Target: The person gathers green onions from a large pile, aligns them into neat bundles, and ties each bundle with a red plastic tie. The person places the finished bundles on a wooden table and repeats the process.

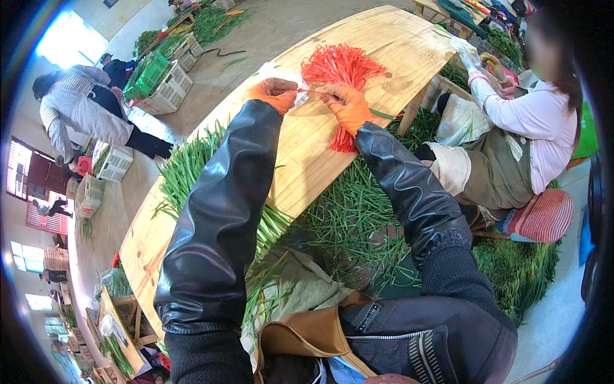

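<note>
A thin red plastic strip (309,90) is stretched between my two hands above the wooden table. My left hand (274,95), partly covered in orange with bare fingertips, pinches its left end. My right hand (346,103), covered the same way, grips the other end. Behind and below my right hand lies a bundle of red plastic strips (336,65), its far end fanned out. White plastic film (283,76) lies just behind my left hand. A pile of long green leafy stalks (192,165) rests on the table, partly hidden under my left forearm.
The wooden table (307,173) curves across the view. A co-worker (537,125) in gloves sits at its right, holding a green stalk. Loose green leaves (355,216) cover the floor below. Crates (165,91) of greens and another person (91,101) bending over are at the left.
</note>
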Available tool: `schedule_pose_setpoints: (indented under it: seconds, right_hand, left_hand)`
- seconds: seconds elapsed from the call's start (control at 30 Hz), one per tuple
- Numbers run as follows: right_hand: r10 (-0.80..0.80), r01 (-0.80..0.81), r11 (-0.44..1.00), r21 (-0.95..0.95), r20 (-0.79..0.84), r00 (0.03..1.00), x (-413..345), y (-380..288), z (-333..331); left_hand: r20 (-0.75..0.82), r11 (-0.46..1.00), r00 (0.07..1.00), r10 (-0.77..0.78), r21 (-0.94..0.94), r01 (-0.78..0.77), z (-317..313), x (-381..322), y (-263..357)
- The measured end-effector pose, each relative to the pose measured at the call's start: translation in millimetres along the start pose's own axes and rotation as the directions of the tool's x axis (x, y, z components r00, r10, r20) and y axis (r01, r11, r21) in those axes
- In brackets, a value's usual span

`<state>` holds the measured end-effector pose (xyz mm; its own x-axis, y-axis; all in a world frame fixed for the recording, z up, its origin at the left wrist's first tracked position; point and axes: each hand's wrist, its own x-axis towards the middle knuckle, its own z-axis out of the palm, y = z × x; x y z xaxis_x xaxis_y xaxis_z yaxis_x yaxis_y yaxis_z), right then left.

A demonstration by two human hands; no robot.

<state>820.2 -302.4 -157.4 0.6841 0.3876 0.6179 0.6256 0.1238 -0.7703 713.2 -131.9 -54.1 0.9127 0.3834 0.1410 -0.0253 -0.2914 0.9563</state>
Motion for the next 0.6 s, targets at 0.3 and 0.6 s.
schedule_pose_setpoints:
  seconds: [0.3,0.6]
  right_hand:
    - [0.040,0.003,0.751,-0.660,0.050,0.998,-12,9,-8]
    - [0.213,-0.003,0.727,-0.687,0.221,0.952,29,70,-32]
  left_hand:
    - [-0.180,0.998,0.981,0.065,0.022,-0.062,-4,5,10]
    - [-0.378,0.944,0.888,0.261,-0.090,-0.316,-198,-50,76]
